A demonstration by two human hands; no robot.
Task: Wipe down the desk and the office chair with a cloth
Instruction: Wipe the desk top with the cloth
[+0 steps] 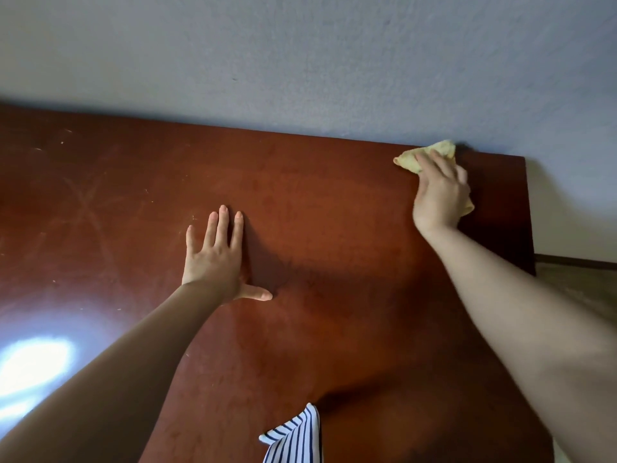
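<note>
A reddish-brown wooden desk point(317, 202) fills most of the head view, its top scuffed and scratched on the left. My right hand point(440, 192) grips a crumpled yellow cloth point(430, 155) and presses it on the desk near the far right corner, close to the wall. My left hand point(217, 259) lies flat on the desk's middle, fingers straight and thumb spread to the right. The office chair is out of sight.
A pale blue-grey wall point(300, 61) runs along the desk's far edge. The desk's right edge point(529, 228) drops to a floor strip with a dark baseboard point(574, 262). A striped piece of my clothing point(293, 436) hangs at the bottom. Window glare point(30, 365) shines lower left.
</note>
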